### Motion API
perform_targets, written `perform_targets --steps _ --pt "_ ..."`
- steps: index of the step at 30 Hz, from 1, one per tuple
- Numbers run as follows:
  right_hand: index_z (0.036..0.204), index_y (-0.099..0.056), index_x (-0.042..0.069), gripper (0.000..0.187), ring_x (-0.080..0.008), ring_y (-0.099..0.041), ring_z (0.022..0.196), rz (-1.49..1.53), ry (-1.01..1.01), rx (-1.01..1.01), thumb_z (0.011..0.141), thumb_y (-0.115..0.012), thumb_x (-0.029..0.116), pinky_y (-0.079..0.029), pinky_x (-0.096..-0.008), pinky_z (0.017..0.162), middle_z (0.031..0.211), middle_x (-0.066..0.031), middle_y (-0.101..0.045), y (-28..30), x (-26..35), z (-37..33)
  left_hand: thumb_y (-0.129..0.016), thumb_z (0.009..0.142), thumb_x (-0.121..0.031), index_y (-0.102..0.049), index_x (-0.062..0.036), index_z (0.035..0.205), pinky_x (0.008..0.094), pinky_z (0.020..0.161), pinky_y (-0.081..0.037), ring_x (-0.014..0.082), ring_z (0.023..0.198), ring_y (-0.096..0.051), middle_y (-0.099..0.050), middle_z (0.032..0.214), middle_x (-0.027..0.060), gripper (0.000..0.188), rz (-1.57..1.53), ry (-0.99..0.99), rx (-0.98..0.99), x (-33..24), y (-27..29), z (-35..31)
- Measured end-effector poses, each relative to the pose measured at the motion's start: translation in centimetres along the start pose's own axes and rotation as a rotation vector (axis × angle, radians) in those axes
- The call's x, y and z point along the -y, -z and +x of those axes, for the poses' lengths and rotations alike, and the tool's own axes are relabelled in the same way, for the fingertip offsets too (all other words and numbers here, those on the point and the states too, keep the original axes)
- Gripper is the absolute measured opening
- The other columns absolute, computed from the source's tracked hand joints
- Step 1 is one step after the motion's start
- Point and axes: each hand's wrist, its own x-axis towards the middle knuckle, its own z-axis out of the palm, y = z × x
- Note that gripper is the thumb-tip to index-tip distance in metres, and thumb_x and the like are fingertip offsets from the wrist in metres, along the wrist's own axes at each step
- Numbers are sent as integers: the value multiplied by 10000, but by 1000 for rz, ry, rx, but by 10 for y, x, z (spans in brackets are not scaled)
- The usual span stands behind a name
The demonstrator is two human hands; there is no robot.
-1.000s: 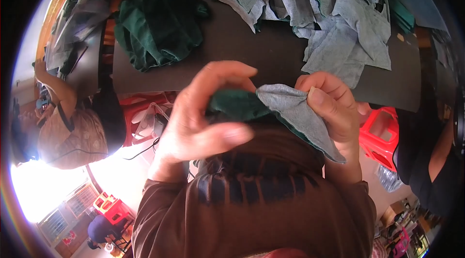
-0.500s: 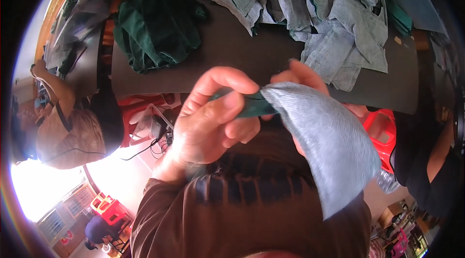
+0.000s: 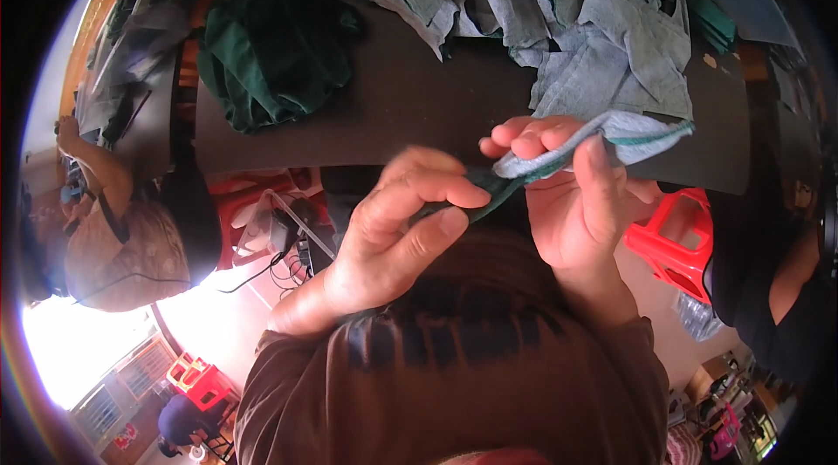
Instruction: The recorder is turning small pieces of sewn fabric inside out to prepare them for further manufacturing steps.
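Between my two hands hangs a small piece of fabric, pale grey-blue on one side and dark green on the other, seen nearly edge-on. My left hand pinches its dark green end between thumb and forefinger. My right hand grips the grey part, thumb on the near side and fingers curled beyond it. The cloth is held in the air at the table's near edge. Beyond it on the dark table lie a bunched dark green cloth and a heap of grey fabric pieces.
A red plastic stool stands below the table's right side. Cables and a dark box sit under the left side. One person is at the left; another person's arm shows at the right.
The fabric has swung up from hanging broad side out to lying nearly edge-on over my right hand. My right palm and thumb have come into view; my left hand has shifted slightly right.
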Motion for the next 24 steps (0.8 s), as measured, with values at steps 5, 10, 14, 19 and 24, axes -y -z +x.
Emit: perform_targets --steps 5,10,14,19,24 --pt "950 -630 6 232 -221 -632 881 -32 -110 -106 902 -548 217 -493 -342 805 931 -97 -651 -10 5 -5 -754 580 -144 -643 -121 990 426 843 -382 206 895 -529 -542 1025 67 425 773 -364 -94 -5 -8 13" --pt "934 -633 -10 273 -247 -637 864 -150 -116 -159 928 -477 214 -495 -355 802 900 -133 -655 -4 2 -2 -696 563 -69 -650 -107 997 354 735 -438 157 710 -521 -528 824 11 438 994 -576 -249 18 -16 15" --pt "925 -628 -24 271 -245 -640 839 -314 -6 -127 925 -480 203 -495 -351 800 887 -158 -650 -2 1 -1 -655 562 -31 -629 -55 1030 330 643 -445 173 650 -505 -480 745 14 469 998 -495 -121 16 -14 13" --pt "989 -606 -38 304 -234 -630 874 -435 134 5 908 -538 248 -479 -359 846 949 -171 -634 5 -5 1 -616 579 22 -488 -64 1246 347 538 -435 244 589 -522 -490 676 57 685 665 -318 120 18 -10 13" --pt "1288 -386 -18 921 -323 -512 1115 -122 -69 218 786 -303 748 -372 -435 981 1214 -207 -518 4 -25 3 -556 655 74 -375 -100 1364 342 577 -487 273 599 -574 -587 767 95 752 242 -215 237 17 -14 5"
